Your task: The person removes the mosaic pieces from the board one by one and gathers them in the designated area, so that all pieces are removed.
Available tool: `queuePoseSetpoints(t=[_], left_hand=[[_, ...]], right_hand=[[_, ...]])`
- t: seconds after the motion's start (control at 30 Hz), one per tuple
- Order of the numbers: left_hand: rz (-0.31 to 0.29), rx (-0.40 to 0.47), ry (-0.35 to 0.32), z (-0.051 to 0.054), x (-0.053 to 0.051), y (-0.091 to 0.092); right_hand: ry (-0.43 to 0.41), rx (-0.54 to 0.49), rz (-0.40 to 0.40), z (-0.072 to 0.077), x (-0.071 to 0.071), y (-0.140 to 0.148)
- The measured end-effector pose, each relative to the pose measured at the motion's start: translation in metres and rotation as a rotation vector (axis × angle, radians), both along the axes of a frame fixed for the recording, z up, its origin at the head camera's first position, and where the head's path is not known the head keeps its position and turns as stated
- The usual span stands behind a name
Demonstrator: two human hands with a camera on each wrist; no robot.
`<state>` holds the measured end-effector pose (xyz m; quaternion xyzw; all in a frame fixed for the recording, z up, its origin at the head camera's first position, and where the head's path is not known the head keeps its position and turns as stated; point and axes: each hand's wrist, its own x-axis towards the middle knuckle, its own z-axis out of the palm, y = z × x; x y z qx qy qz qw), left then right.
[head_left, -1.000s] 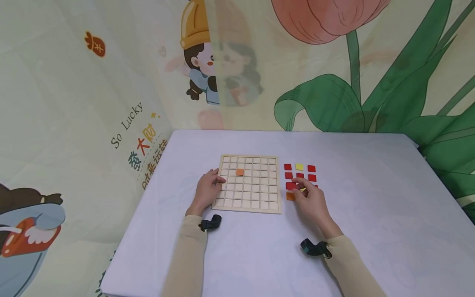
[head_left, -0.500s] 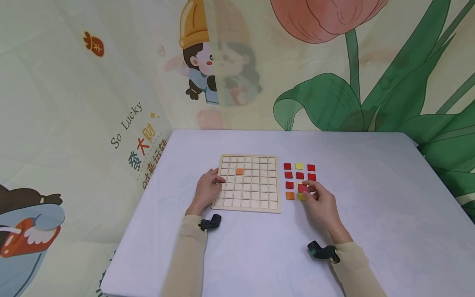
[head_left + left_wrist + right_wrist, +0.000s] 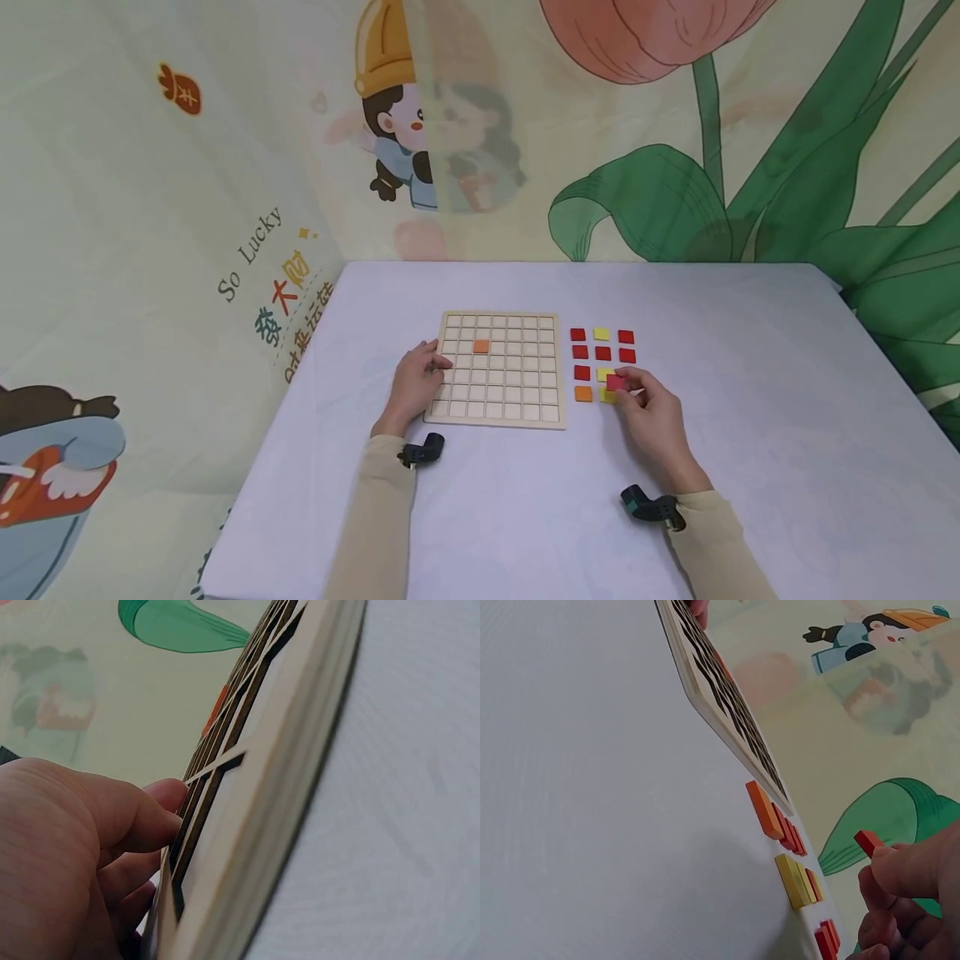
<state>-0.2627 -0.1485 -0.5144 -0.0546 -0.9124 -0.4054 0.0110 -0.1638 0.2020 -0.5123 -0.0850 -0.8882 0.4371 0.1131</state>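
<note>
A wooden grid board (image 3: 495,425) lies on the white-covered table, with one orange tile (image 3: 481,346) in a cell of its upper left part. My left hand (image 3: 415,385) holds the board's left edge; in the left wrist view its thumb lies over the cells. Right of the board, my right hand (image 3: 654,421) pinches a red tile (image 3: 615,382) between thumb and fingertips. That tile (image 3: 868,842) is lifted off the table in the right wrist view. Beneath it two yellow tiles (image 3: 607,397) are partly covered. Beside them lies another orange tile (image 3: 582,393).
Several red tiles (image 3: 603,353) and a yellow tile (image 3: 602,333) lie in rows right of the board. The right hand hides part of these rows. Behind the table (image 3: 517,508) hangs a printed cloth backdrop (image 3: 637,117).
My right hand has moved right, and the red tile is now plainly seen between its fingertips over the yellow tiles. In the last half second it barely moves. The left hand stays put.
</note>
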Motion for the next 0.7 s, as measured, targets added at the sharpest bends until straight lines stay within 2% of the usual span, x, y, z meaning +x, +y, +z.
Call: queuePoseSetpoints(t=[0.4, 0.7], left_hand=[[-0.002, -0.016, 0.002, -0.001, -0.002, -0.001], [0.001, -0.009, -0.009, -0.002, -0.002, -0.001]], right_hand=[[-0.067, 0.02, -0.025, 0.007, 0.005, 0.013], [-0.09, 0.053, -0.058, 0.005, 0.004, 0.026]])
